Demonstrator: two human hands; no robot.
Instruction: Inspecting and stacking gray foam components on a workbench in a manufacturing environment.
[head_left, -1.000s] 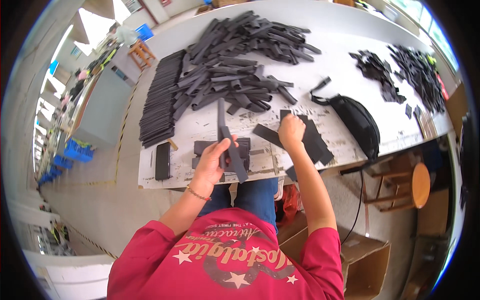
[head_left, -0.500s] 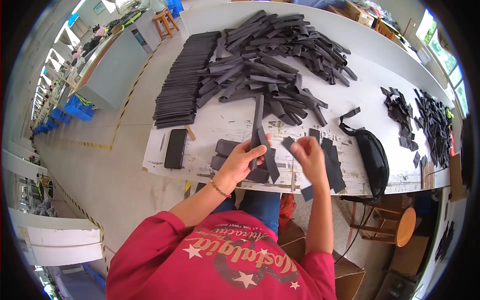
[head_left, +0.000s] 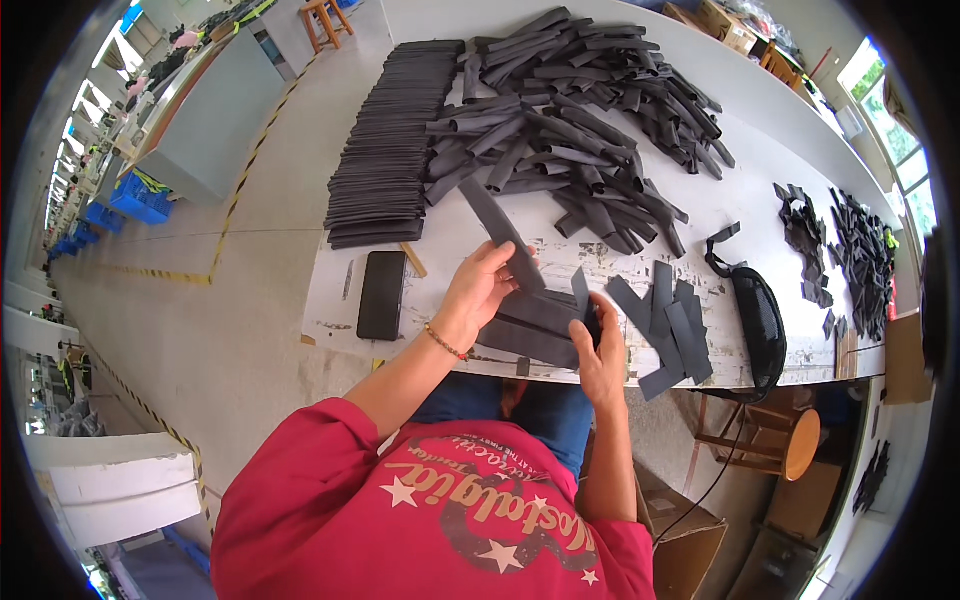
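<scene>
The left hand point(head_left: 483, 290) has its grip closed round a long dark strip point(head_left: 498, 222), pinching it near the lower end between thumb and fingers, so that it tilts up and to the left above the table point(head_left: 745, 195). The right hand point(head_left: 600, 355) grasps a short dark strip point(head_left: 581, 290) between thumb and fingers, its tip pointing up. Between and below the hands, folded dark pieces point(head_left: 528, 338) lie near the table's front edge; whether the right hand touches them, I cannot tell. Just right of that hand, loose flat strips point(head_left: 688, 338) overlap in a fan, with a black pouch point(head_left: 760, 335) beyond. Left of the left hand lie a phone point(head_left: 381, 297) and a thin wooden stick point(head_left: 413, 260). Farther back, a neat row of folded strips point(head_left: 390, 150) stands beside a tangled heap of dark strips point(head_left: 590, 140)
</scene>
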